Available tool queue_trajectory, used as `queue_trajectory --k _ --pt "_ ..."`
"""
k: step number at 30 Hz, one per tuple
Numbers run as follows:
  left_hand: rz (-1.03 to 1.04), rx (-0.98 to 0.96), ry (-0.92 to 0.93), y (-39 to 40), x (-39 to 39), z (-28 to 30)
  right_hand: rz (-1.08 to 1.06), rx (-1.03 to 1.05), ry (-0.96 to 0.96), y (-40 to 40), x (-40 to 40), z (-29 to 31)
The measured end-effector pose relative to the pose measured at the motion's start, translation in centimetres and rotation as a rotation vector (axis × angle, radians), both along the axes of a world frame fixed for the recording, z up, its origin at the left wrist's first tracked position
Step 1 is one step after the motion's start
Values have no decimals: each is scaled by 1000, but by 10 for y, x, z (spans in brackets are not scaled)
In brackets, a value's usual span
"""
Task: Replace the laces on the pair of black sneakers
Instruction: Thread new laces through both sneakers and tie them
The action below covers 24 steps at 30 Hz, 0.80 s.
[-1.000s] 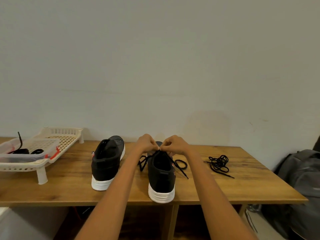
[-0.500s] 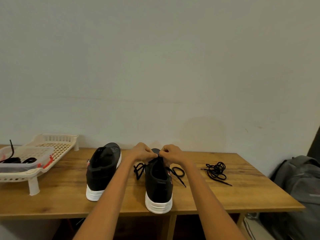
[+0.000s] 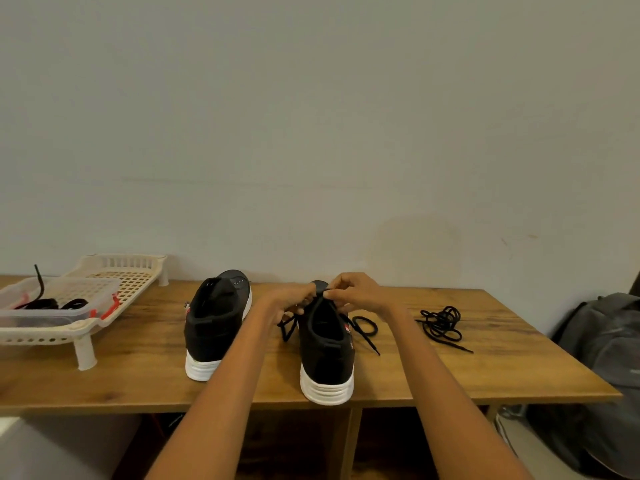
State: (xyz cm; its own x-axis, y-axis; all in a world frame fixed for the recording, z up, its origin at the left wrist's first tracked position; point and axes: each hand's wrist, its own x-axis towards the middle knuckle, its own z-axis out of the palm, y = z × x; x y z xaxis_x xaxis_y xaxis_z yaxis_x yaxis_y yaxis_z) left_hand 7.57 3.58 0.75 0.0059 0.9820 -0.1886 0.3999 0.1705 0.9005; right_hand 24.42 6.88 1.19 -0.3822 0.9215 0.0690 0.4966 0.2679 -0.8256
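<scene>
Head view: our left hand (image 3: 292,301) and right hand (image 3: 356,294) pinch the limp, light lace (image 3: 363,327) at the sneaker (image 3: 327,344) eyelets; we judge it best held near its stiff tip.

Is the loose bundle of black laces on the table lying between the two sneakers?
No, the lace bundle lies right of the right sneaker, apart from both sneakers.
</scene>
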Motion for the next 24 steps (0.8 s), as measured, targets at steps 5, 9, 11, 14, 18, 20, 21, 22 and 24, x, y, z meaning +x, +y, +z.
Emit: queue_trajectory --k 5,9,11,14,18,20,21,22,24 --pt "-10 -16 13 3 -3 0 -17 -129 238 -2 2 -7" --pt "-37 -9 66 2 -3 1 4 -375 522 -1 4 -14" --pt "-54 20 103 1 -3 2 -74 -367 665 0 -1 -4" --pt "-75 42 124 0 -2 5 -123 -403 1049 0 -1 15" --pt "-85 26 142 1 -4 4 -162 -430 1557 0 12 20" --pt "-75 21 139 2 -6 1 -134 -374 1757 0 18 20" --pt "-77 27 145 2 -6 1 -125 -334 1833 1 22 20" --pt "-83 38 152 1 -7 1 -130 -299 1890 3 27 21" --pt "-104 85 148 2 -7 0 -205 -211 1816 6 37 25"
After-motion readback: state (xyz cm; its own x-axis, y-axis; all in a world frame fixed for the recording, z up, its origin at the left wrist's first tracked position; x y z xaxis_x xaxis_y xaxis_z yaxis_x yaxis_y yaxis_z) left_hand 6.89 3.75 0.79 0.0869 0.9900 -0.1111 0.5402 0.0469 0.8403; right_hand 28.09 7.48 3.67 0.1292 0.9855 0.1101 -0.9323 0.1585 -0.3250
